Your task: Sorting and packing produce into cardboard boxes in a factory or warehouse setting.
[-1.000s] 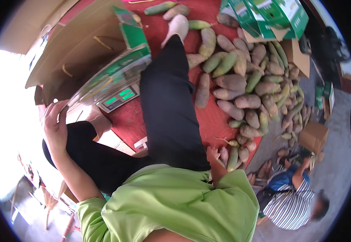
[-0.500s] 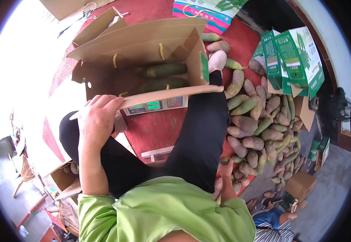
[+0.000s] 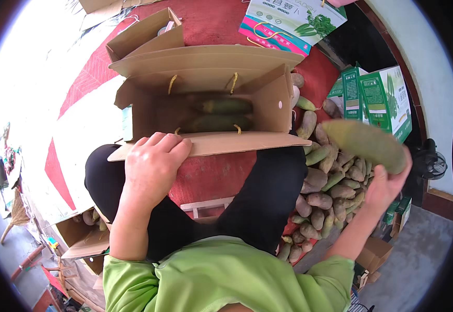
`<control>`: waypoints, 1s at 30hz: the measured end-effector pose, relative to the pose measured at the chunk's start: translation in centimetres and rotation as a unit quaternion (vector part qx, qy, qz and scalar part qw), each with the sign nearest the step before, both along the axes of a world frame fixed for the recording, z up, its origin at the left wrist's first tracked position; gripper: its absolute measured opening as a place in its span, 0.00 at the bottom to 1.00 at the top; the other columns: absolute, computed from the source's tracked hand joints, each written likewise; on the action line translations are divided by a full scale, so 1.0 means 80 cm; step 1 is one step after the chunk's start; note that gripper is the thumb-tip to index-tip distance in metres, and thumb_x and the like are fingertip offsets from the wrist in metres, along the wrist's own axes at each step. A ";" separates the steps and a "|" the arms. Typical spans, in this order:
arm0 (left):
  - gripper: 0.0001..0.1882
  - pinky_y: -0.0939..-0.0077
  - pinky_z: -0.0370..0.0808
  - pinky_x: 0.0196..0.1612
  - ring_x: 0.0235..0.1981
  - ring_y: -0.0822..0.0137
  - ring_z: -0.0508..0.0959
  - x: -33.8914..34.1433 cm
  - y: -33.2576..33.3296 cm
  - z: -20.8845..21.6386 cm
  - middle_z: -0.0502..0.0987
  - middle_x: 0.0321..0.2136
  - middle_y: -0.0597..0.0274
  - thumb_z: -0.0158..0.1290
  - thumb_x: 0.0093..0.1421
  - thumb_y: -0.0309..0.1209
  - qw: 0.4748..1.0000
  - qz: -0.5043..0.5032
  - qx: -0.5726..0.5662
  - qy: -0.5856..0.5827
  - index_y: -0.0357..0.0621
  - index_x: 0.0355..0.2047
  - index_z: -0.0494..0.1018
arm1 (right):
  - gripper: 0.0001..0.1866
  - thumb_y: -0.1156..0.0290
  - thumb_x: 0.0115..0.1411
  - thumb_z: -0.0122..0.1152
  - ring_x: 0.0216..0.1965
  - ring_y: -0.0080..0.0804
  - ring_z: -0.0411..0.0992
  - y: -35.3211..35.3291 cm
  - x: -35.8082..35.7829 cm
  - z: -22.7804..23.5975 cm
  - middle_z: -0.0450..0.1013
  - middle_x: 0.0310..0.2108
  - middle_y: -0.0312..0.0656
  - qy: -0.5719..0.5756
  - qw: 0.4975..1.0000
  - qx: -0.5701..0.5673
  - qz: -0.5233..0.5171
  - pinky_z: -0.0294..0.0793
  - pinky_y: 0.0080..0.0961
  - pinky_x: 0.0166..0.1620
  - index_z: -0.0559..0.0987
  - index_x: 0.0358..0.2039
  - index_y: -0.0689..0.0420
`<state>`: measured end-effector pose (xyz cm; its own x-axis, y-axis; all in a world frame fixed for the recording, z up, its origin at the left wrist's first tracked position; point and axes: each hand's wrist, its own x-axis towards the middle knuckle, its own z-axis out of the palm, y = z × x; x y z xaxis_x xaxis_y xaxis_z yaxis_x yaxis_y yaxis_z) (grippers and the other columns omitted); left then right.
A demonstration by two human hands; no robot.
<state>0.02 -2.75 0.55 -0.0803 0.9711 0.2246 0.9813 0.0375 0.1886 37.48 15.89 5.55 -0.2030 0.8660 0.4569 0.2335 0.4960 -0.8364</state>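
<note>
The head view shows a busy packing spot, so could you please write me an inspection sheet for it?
Surface: red surface, partly covered by boxes and radishes.
Job's things: open cardboard box with yellow cord handles, green radishes inside; large radish raised to its right.
Clutter: radish heap on the right; green-and-white cartons beyond; smaller open box at upper left.
Hands: left hand over the near flap, grip unclear; right hand holds the large radish.
Cables: nothing seen that is clearly one.
Surroundings: dark fan at right, broom at left.
</note>
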 end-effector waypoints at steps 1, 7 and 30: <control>0.09 0.70 0.73 0.34 0.32 0.65 0.76 0.000 -0.001 -0.001 0.76 0.29 0.67 0.53 0.46 0.27 1.000 -0.002 0.002 0.003 0.46 0.31 0.75 | 0.37 0.74 0.50 0.67 0.58 0.39 0.64 0.010 -0.030 0.020 0.64 0.57 0.51 0.021 0.998 0.017 0.058 0.59 0.36 0.62 0.61 0.59 0.63; 0.08 0.72 0.72 0.31 0.30 0.66 0.75 -0.004 -0.004 -0.005 0.74 0.27 0.69 0.54 0.44 0.26 1.000 -0.001 0.005 -0.008 0.47 0.28 0.73 | 0.34 0.77 0.44 0.69 0.54 0.34 0.67 0.027 -0.226 0.037 0.68 0.52 0.44 -0.084 0.943 -0.060 0.315 0.66 0.33 0.58 0.66 0.53 0.60; 0.12 0.66 0.74 0.40 0.36 0.59 0.78 -0.007 0.001 0.005 0.78 0.33 0.62 0.51 0.47 0.23 0.999 0.009 -0.044 -0.026 0.45 0.34 0.77 | 0.22 0.68 0.56 0.62 0.41 0.29 0.74 0.018 -0.346 -0.015 0.76 0.40 0.44 -0.254 0.845 -0.052 0.469 0.73 0.23 0.45 0.72 0.51 0.60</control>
<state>-0.56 -2.64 0.91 -0.1082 0.9851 0.1340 0.9692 0.0745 0.2348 9.80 17.30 4.36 -0.9684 0.2465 0.0369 0.1204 0.5924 -0.7966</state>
